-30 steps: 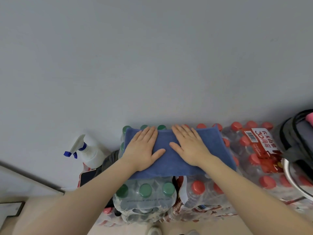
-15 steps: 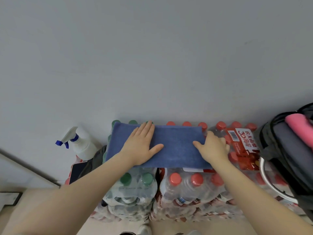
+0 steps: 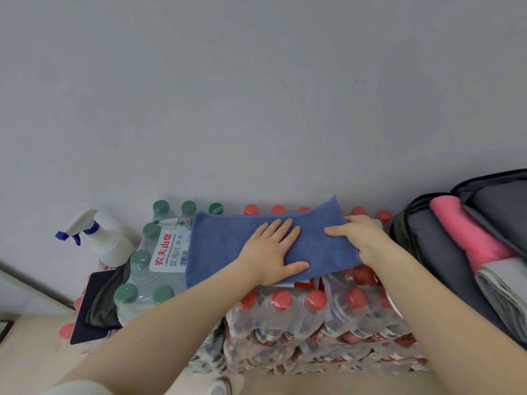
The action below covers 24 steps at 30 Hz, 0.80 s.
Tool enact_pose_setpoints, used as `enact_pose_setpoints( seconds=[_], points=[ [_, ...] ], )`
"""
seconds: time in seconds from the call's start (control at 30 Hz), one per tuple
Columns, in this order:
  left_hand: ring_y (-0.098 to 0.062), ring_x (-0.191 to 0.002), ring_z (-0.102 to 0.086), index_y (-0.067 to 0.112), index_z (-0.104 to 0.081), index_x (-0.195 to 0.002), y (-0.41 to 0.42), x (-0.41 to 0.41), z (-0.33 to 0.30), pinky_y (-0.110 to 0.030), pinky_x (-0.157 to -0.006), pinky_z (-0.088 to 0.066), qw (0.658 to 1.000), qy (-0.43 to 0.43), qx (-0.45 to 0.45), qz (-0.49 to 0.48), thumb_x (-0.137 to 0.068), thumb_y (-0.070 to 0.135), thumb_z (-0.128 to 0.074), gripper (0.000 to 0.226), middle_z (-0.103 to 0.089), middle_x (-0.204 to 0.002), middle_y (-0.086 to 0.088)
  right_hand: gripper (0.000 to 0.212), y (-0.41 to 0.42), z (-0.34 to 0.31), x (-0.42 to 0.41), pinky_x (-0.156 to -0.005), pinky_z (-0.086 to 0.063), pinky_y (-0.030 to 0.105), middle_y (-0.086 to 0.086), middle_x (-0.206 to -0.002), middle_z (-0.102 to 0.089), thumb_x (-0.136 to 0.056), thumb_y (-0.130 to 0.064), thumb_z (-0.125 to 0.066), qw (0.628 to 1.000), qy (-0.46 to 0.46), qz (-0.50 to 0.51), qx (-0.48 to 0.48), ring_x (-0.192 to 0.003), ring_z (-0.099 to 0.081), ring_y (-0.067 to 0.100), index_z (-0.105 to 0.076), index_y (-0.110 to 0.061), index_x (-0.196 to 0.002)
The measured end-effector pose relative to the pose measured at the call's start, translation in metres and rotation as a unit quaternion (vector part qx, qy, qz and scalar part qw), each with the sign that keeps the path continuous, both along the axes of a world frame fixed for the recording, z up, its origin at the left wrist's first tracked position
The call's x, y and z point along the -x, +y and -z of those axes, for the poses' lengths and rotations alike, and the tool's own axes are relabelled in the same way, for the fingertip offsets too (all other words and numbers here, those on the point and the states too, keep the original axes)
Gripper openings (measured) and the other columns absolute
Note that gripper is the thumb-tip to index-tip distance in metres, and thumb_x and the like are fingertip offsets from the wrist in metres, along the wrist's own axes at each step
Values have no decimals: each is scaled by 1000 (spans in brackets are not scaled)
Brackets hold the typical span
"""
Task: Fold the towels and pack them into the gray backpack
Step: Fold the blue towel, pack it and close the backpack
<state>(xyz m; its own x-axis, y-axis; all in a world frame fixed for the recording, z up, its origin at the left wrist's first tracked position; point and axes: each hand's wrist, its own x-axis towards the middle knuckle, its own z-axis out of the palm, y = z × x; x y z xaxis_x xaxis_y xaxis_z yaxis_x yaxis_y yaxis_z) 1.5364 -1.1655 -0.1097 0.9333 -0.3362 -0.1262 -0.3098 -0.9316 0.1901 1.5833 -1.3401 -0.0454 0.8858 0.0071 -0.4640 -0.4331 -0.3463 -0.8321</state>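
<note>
A folded blue towel [image 3: 225, 246] lies across shrink-wrapped packs of water bottles. My left hand [image 3: 272, 252] rests flat on its middle with straight fingers. My right hand [image 3: 360, 238] grips the towel's right end, thumb on top, and that end is lifted and curling up toward the wall. The gray backpack [image 3: 439, 252] lies unzipped at the right, with a pink towel [image 3: 467, 238] and a gray towel [image 3: 507, 283] inside it.
Packs of green-capped bottles [image 3: 142, 266] and red-capped bottles [image 3: 313, 315] form the work surface against a gray wall. A white spray bottle [image 3: 102, 240] stands at the left, beside a dark tablet [image 3: 85, 312] with dark cloth on it.
My right hand slid from the towel's middle to its right end, took hold of it and lifted it. My left hand stayed flat on the towel. My view shifted right, showing more of the backpack.
</note>
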Motion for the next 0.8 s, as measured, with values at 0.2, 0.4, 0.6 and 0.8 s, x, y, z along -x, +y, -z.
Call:
enact_pose_setpoints(
  seconds=[0.2,0.4,0.6,0.8],
  points=[
    [-21,-145,-1,14,-5,-149,-13,-16,-1,-36,-118,0,999,23,22,22,-88,59,-39,83,-1,-157,-5,37,14,-12,-3,-78,-44,30,11,-112,-59,-83,-8,-63,983,-95,-104,113,-96,-55,23,-49,-5,-118],
    [-25,-138,-27,7,-24,-144,65,-21,-11,-31,-113,-16,994,-22,81,-69,-89,37,-27,63,-26,-152,-12,17,68,0,11,-55,-35,29,9,-93,-59,-83,-20,-58,889,-206,-249,324,-84,-57,29,-49,-12,-94],
    [-25,-135,-28,14,-34,-140,118,-29,-10,-32,-111,-17,993,21,-26,-109,-99,37,-31,47,-37,-146,-5,26,108,22,22,-65,-40,31,14,-114,-57,-92,-20,-48,848,-218,-298,381,-100,-57,32,-50,-4,-113],
    [-25,-136,-23,11,-62,-115,125,-51,-10,-38,-112,-22,989,124,-12,-86,-92,54,-38,54,-36,-145,-3,24,111,27,18,-76,-39,33,15,-106,-61,-97,-21,-38,849,-234,-323,347,-97,-57,30,-56,-5,-95]
  ],
)
